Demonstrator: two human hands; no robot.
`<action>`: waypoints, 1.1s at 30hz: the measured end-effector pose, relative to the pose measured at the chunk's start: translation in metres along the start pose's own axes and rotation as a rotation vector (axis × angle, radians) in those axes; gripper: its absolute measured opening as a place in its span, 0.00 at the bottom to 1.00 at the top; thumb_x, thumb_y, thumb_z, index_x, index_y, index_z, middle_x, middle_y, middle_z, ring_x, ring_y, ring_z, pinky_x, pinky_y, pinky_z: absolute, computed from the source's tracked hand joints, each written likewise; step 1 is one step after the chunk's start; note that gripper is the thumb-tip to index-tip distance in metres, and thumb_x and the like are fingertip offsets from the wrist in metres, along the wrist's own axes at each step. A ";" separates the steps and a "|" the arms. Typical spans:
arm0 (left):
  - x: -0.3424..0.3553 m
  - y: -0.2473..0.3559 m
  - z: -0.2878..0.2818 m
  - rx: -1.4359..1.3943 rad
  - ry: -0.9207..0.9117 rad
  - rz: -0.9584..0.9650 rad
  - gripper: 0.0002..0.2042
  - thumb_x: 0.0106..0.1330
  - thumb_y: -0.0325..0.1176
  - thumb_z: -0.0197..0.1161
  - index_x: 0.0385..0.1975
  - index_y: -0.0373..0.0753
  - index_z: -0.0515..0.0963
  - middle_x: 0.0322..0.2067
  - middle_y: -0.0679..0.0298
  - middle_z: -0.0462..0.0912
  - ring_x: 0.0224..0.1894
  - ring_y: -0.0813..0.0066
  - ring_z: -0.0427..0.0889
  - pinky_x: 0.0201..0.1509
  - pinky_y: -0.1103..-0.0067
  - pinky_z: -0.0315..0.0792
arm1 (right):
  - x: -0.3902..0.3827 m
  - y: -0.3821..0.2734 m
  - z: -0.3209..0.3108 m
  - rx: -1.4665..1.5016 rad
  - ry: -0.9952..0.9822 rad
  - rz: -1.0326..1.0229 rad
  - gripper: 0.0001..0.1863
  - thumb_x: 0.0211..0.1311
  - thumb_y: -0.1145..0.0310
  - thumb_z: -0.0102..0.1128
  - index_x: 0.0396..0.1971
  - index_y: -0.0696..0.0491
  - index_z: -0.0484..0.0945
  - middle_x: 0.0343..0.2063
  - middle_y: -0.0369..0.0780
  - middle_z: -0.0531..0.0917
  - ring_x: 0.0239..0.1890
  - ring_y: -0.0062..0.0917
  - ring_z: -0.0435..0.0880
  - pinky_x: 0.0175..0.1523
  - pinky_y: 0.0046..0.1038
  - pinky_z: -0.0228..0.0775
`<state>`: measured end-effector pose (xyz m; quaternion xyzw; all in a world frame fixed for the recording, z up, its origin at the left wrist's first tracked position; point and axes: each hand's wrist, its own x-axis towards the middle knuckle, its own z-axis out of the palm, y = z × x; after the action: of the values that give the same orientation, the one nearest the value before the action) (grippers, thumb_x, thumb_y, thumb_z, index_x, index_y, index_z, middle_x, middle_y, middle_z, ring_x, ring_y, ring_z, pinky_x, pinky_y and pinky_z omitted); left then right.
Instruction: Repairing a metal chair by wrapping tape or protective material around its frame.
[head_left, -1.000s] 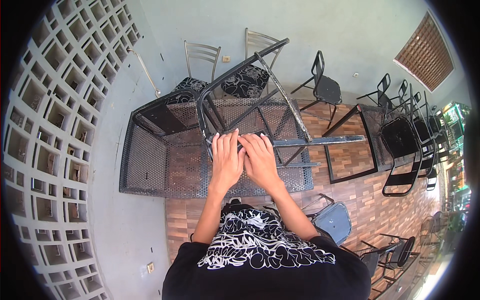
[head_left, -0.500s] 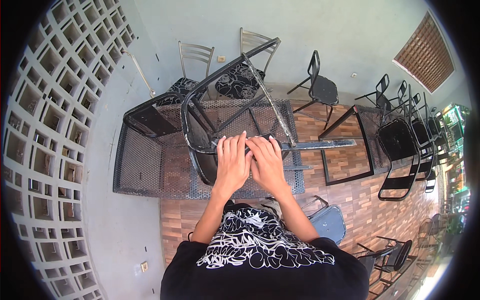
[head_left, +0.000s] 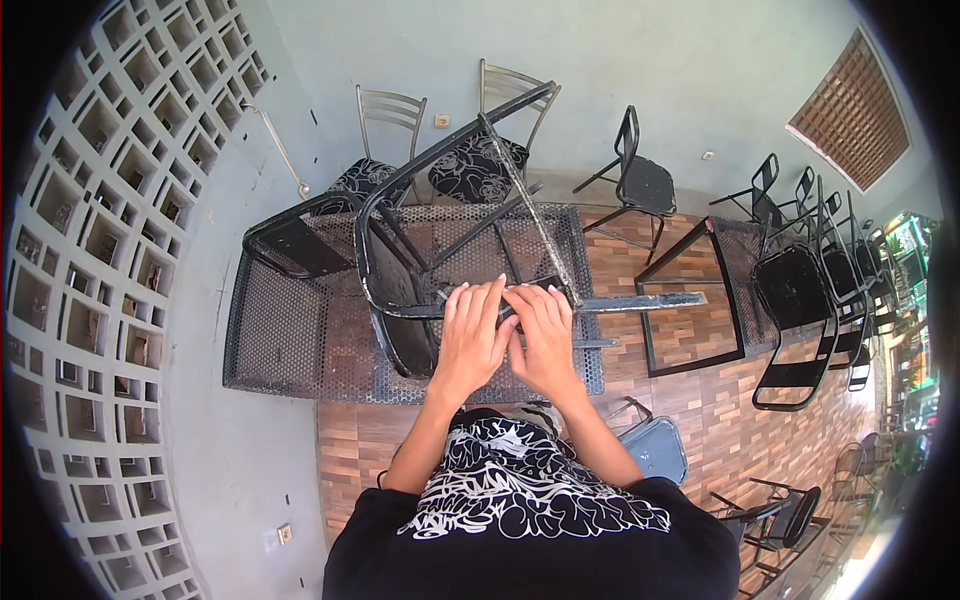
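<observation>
Black mesh table (head_left: 285, 345) bears a tipped chair (head_left: 402, 340); left hand (head_left: 468, 340) and right hand (head_left: 545, 340) sit side by side, fingers bent over its frame, whether gripping I cannot tell. Beyond stand patterned-seat chairs (head_left: 365, 176) near a pale wall (head_left: 640, 60).

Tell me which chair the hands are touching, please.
The tipped, worn black chair above the mesh table; it alone has the left hand and right hand on it.
</observation>
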<state>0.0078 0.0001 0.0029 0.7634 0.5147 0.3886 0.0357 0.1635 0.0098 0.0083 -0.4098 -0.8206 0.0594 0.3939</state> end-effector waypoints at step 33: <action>-0.032 -0.081 -0.057 -0.082 -0.004 -0.020 0.27 0.75 0.34 0.62 0.71 0.28 0.69 0.60 0.45 0.79 0.64 0.43 0.75 0.78 0.51 0.60 | 0.022 -0.066 0.079 -0.042 -0.032 0.003 0.29 0.60 0.78 0.59 0.64 0.58 0.73 0.60 0.45 0.80 0.66 0.41 0.76 0.78 0.50 0.53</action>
<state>-0.0946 -0.0076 -0.0123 0.7568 0.5059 0.4075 0.0721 0.0599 0.0004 -0.0043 -0.4180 -0.8273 0.0494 0.3721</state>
